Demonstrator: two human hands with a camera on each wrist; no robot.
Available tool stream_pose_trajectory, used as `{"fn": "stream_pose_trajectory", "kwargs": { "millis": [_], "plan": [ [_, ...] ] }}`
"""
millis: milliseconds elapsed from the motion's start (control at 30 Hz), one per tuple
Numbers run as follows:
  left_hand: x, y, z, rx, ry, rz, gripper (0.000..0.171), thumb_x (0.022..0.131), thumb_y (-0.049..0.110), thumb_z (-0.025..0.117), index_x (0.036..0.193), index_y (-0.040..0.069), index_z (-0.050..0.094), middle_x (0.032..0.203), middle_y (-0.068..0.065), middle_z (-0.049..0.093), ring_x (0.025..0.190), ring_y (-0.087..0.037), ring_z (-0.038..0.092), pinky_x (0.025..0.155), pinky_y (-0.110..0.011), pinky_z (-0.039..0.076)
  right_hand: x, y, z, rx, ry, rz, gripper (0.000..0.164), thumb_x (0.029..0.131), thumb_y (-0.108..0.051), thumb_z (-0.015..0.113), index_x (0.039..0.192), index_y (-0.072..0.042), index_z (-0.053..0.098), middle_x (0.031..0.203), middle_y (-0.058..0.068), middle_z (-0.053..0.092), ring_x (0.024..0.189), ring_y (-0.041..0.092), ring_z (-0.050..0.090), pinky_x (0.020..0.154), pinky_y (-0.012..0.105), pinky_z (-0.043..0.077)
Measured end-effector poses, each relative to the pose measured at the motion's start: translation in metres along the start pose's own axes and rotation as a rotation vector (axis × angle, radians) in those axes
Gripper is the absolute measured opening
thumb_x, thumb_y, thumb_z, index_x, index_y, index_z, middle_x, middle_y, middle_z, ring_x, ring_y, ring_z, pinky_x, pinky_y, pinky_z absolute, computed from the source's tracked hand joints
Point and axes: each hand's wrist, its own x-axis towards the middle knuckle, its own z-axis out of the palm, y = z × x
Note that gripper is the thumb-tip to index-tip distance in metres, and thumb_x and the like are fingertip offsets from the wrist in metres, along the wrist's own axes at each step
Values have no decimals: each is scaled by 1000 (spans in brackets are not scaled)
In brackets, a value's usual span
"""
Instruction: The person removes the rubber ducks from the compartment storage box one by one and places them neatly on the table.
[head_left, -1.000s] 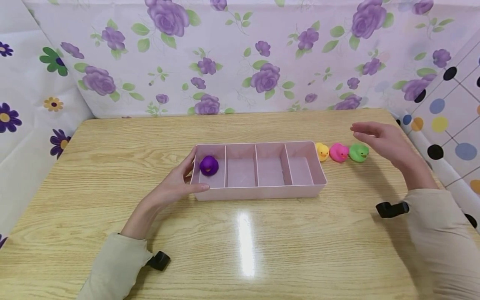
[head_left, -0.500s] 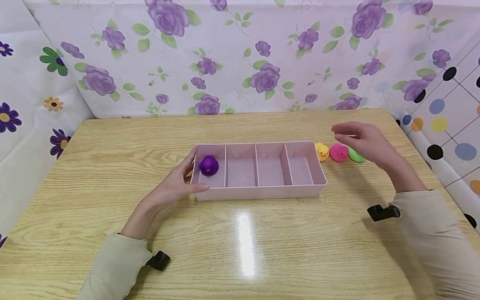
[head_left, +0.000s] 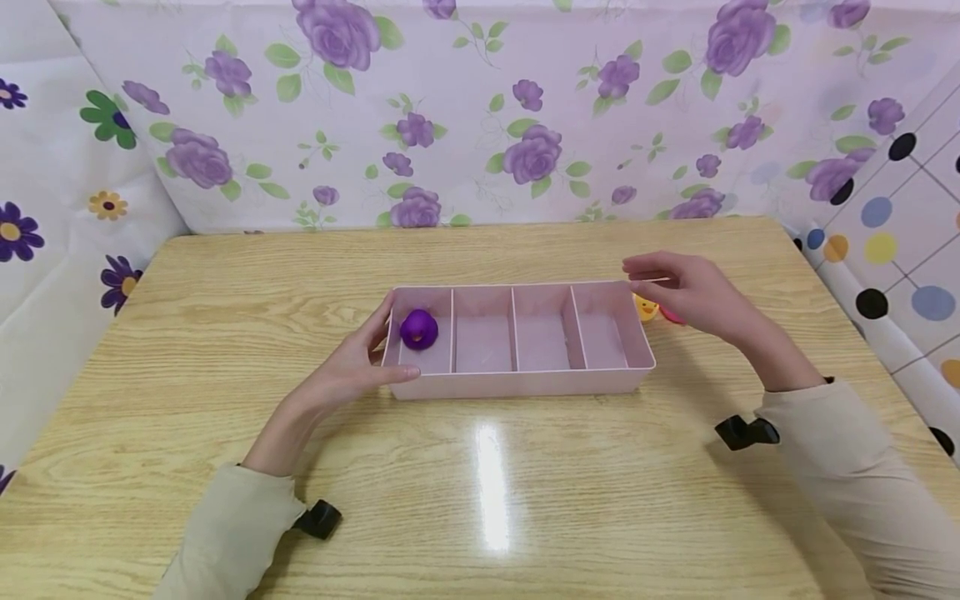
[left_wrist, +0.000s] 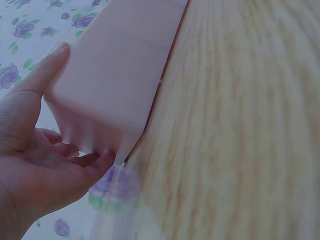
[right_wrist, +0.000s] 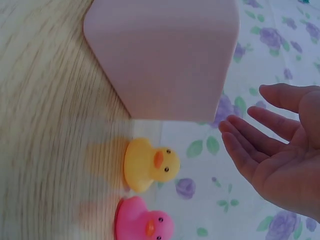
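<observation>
A pink divided box point(head_left: 517, 384) stands on the wooden table, its compartments in a row. My left hand point(head_left: 352, 360) grips its left end, thumb along the front rim and fingers against the end wall. A purple rubber duck point(head_left: 419, 330) sits in the leftmost compartment; the other compartments hold nothing. Over the box's right end hovers my right hand point(head_left: 690, 292), fingers extended, holding nothing. Below it, a yellow rubber duck point(right_wrist: 147, 165) sits beside the box, followed by a pink rubber duck point(right_wrist: 142, 221). In the head view the hand partly covers both and hides the green duck.
The wooden table point(head_left: 360, 492) reaches back to a flower-print cloth point(head_left: 480, 108). Another printed cloth point(head_left: 892, 250) with dots borders the right side. Black wrist cameras point(head_left: 321, 519) are strapped at both sleeves.
My right hand has moved left, from above and right of the green duck to over the yellow duck and the box's right end. The left hand and the box have stayed put.
</observation>
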Motion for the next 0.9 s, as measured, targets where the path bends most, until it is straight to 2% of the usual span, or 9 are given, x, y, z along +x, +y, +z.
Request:
{"fn": "stream_pose_trajectory", "kwargs": {
  "millis": [133,200,633,900],
  "plan": [
    [0,0,0,-5,-1,-4,107,84,17,76,156,22,-3,160,-14,3,145,-32,11,115,-49,19,3,-9,6,3,-30,-28,43,98,-18,58,136,2,52,130,21,57,116,33,57,93,42,49],
    [0,0,0,-6,-3,-5,107,84,17,76,156,22,-3,160,-14,3,145,-33,12,114,-49,19,4,-13,8,13,-38,-39,42,98,-16,58,135,2,53,130,20,57,116,32,56,96,46,47],
    [1,0,-1,4,-6,-3,106,84,19,76,156,23,-3,161,-10,1,145,-31,9,115,-48,18,19,-34,27,19,-85,-108,38,97,-12,58,131,4,56,127,21,59,115,32,57,97,43,47],
    [0,-1,0,-15,-7,-7,107,84,18,76,156,24,-3,160,-12,3,145,-32,11,115,-48,19,27,-52,41,54,-133,-146,36,96,-6,57,129,7,56,126,24,59,116,35,57,97,42,47]
  ]
}}
